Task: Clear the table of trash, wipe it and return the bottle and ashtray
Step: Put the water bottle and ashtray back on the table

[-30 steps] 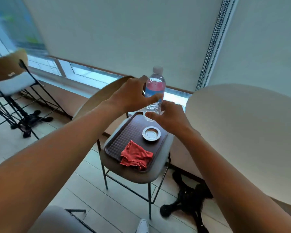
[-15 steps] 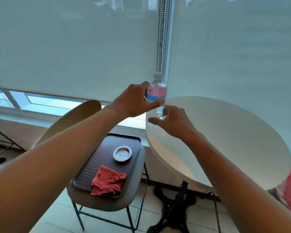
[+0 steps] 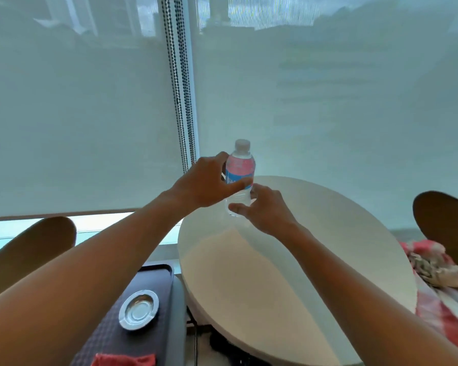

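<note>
Bottle (image 3: 239, 178) is the item in play, but sweep across from the left first. Down low on the left sits the dark tray (image 3: 132, 339), and on it the round metal ashtray (image 3: 138, 309), untouched, with a red cloth (image 3: 123, 360) peeking in at the bottom edge. Moving in, the left hand (image 3: 204, 184) wraps the labelled middle of the bottle, thumb across the front, fingers curled round the back. Right against it, the right hand (image 3: 265, 210) pinches the clear lower part, thumb and fingertips closed on the base. The bottle stands upright, cap on, held over the far left part of the round white table (image 3: 315, 249); whether its base is touching the top yet, I can't tell. Further right, a pink and white checked fabric (image 3: 439, 281) lies just beyond the table rim.

Where does that leave us? The tabletop shows no trash, so clearing and wiping look done, by my reading. The bottle is nearly home. The ashtray is left to bring across.
</note>
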`<action>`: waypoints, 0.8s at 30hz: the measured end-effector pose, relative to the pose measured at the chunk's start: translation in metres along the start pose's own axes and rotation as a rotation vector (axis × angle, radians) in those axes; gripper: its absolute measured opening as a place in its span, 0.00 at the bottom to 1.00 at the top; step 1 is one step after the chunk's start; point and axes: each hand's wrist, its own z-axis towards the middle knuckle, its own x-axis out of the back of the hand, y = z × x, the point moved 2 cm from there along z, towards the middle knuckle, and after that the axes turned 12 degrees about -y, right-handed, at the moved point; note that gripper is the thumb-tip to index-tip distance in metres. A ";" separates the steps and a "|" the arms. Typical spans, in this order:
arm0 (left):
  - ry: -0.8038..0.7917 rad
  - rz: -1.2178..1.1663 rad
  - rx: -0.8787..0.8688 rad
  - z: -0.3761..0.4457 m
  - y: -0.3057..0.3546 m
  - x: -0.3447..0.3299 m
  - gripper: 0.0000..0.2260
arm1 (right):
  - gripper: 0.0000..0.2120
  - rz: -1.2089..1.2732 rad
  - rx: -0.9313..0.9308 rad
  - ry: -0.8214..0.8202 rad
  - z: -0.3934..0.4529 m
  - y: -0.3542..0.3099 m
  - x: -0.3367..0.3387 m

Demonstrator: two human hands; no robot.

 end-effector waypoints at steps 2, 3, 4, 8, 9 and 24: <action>-0.011 -0.033 0.006 0.019 -0.007 -0.011 0.28 | 0.21 0.014 -0.021 0.004 0.015 0.010 0.005; -0.014 -0.049 0.013 0.027 -0.010 -0.016 0.28 | 0.21 0.013 -0.025 0.002 0.023 0.015 0.008; -0.017 -0.065 0.026 0.037 -0.015 -0.022 0.29 | 0.22 0.009 -0.024 0.000 0.032 0.021 0.012; -0.012 -0.106 0.103 0.070 -0.028 -0.042 0.30 | 0.22 -0.014 -0.031 -0.016 0.070 0.041 0.023; -0.011 -0.112 0.119 0.078 -0.030 -0.045 0.30 | 0.22 -0.015 -0.033 -0.024 0.080 0.046 0.025; -0.051 -0.138 0.276 0.123 -0.045 -0.079 0.28 | 0.19 0.033 0.014 -0.124 0.135 0.090 0.034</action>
